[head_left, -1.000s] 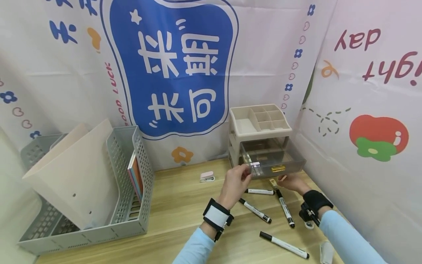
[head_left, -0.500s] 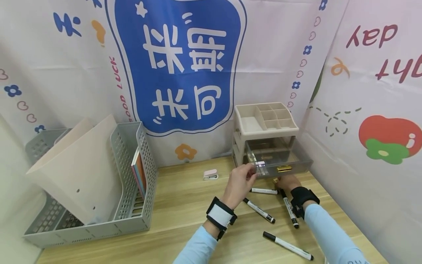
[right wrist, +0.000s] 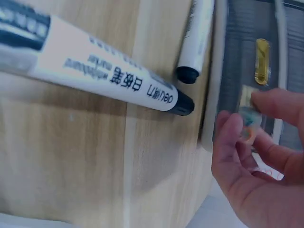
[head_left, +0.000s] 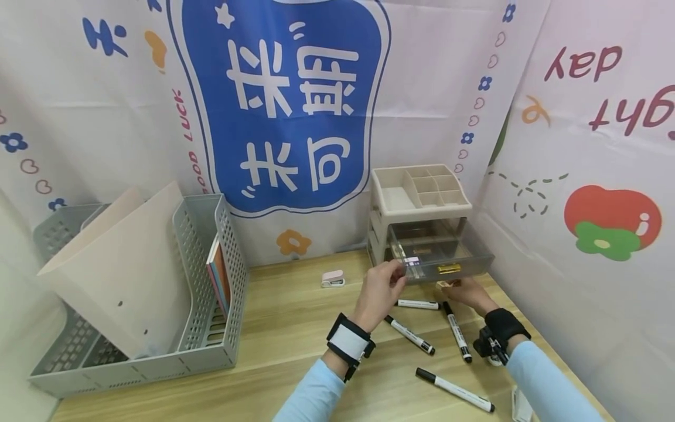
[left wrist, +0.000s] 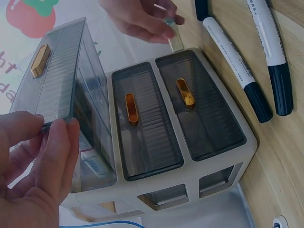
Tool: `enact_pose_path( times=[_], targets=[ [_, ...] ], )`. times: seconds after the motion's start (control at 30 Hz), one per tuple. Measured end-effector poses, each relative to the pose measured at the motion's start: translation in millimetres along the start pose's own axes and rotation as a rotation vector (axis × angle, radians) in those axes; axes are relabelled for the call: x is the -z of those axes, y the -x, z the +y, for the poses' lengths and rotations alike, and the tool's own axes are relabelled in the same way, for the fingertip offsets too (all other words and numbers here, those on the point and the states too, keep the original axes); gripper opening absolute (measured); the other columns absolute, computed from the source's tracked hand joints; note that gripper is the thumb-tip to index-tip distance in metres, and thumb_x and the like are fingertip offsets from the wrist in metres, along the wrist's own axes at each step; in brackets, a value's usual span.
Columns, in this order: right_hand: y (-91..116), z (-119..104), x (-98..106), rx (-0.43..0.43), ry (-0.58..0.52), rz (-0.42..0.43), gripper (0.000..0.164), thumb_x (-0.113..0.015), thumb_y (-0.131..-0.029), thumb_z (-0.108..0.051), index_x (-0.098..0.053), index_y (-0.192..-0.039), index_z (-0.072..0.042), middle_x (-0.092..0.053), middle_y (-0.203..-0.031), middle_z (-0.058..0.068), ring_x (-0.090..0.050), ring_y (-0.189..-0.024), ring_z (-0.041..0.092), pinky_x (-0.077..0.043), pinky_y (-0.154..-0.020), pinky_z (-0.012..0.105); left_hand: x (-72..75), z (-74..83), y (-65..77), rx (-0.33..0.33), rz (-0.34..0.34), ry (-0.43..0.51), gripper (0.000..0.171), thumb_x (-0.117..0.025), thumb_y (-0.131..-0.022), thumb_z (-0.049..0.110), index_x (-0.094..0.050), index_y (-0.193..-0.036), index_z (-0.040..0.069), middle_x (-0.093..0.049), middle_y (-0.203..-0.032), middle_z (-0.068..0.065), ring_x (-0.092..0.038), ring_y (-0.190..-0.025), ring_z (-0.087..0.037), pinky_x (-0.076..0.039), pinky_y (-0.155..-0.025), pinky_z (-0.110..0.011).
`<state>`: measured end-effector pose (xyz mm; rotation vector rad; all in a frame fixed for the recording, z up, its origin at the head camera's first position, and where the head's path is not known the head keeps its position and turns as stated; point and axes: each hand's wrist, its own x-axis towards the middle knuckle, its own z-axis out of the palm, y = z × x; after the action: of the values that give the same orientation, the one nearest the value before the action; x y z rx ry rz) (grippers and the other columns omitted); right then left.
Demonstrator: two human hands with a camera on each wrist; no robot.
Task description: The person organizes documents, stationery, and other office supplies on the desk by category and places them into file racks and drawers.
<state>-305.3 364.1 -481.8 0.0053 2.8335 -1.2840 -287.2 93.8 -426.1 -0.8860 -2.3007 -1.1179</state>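
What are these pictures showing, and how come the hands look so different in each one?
There's no robot, just one person's two bare hands. The wide picture looks down from the head; the others are taken at each wrist, so that hand looks close. The left hand pinches the corner of a see-through drawer sticking out of a beige desk organizer. The right hand holds something small, too blurry to name. On the wood-grain table are whiteboard markers, a pink-and-white stapler and a gray file holder.

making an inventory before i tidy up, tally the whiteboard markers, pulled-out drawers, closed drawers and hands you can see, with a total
Whiteboard markers: 4
Pulled-out drawers: 1
Closed drawers: 2
Hands: 2
Total: 9
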Motion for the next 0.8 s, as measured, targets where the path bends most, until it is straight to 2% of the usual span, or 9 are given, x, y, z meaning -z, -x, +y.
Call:
enact_pose_path(
  times=[0.13,0.33,0.4,0.5,0.6,0.7,0.8],
  targets=[
    [10.1,3.9,4.6,-0.02,-0.083,-0.021,0.05,-0.064,-0.097,-0.018,-0.05,-0.134,0.013,-0.057,-0.125,0.032,-0.064,-0.101,0.029,-0.056,-0.09,0.045,-0.2,-0.2,0.5,-0.003,0.002,-0.013,0.005,-0.07,-0.092,0.01,-0.067,-0.096,0.01,-0.071,-0.087,-0.002,-0.065,-0.076,-0.008,-0.049,-0.063,-0.01],
    [27.1,2.9,12.1,0.026,-0.245,-0.029,0.043,-0.068,-0.093,-0.011,-0.053,-0.126,0.011,-0.062,-0.107,0.009,-0.059,-0.093,0.011,-0.054,-0.09,0.041,0.3,-0.3,-0.8,-0.002,0.003,-0.008,0.005,-0.07,-0.093,0.01,-0.068,-0.097,0.009,-0.071,-0.088,-0.003,-0.065,-0.077,-0.01,-0.05,-0.064,-0.011],
    [33.1,0.2,14.3,0.014,-0.29,-0.034,0.044,-0.07,-0.092,-0.012,-0.052,-0.127,0.008,-0.063,-0.104,0.005,-0.061,-0.092,0.011,-0.054,-0.091,0.039,0.1,-0.9,-1.2,-0.002,0.007,-0.009,0.006,-0.07,-0.093,0.01,-0.068,-0.098,0.009,-0.071,-0.088,-0.003,-0.065,-0.076,-0.01,-0.05,-0.064,-0.011],
    [43.1,-5.5,16.3,-0.002,-0.326,-0.04,0.049,-0.069,-0.093,-0.015,-0.047,-0.133,0.003,-0.064,-0.11,0.007,-0.063,-0.096,0.011,-0.054,-0.091,0.038,0.4,-1.4,-1.2,-0.002,0.009,-0.011,0.006,-0.07,-0.092,0.009,-0.068,-0.098,0.009,-0.071,-0.088,-0.004,-0.065,-0.076,-0.01,-0.05,-0.064,-0.011],
    [54.2,-11.2,17.0,-0.001,-0.363,-0.061,0.051,-0.067,-0.095,-0.016,-0.043,-0.134,0.007,-0.062,-0.113,0.007,-0.063,-0.097,0.01,-0.056,-0.088,0.035,0.9,-1.2,-1.0,0.002,0.002,-0.005,0.006,-0.07,-0.092,0.009,-0.068,-0.098,0.008,-0.071,-0.088,-0.004,-0.066,-0.076,-0.011,-0.05,-0.064,-0.011],
    [66.7,-17.6,18.5,0.012,-0.403,-0.09,0.048,-0.065,-0.097,-0.014,-0.044,-0.131,0.01,-0.061,-0.107,-0.001,-0.063,-0.093,0.006,-0.056,-0.083,0.028,0.9,-0.9,-1.0,0.01,-0.009,0.008,0.006,-0.07,-0.092,0.009,-0.068,-0.098,0.008,-0.071,-0.089,-0.004,-0.066,-0.077,-0.011,-0.05,-0.064,-0.011],
    [78.1,-25.1,22.1,0.039,-0.426,-0.123,0.044,-0.065,-0.096,-0.013,-0.047,-0.129,0.011,-0.065,-0.103,-0.005,-0.066,-0.091,0.005,-0.057,-0.083,0.025,0.6,-1.1,-2.0,0.016,-0.009,0.011,0.006,-0.07,-0.092,0.009,-0.068,-0.098,0.008,-0.071,-0.089,-0.005,-0.066,-0.077,-0.012,-0.05,-0.064,-0.011]
  ],
)
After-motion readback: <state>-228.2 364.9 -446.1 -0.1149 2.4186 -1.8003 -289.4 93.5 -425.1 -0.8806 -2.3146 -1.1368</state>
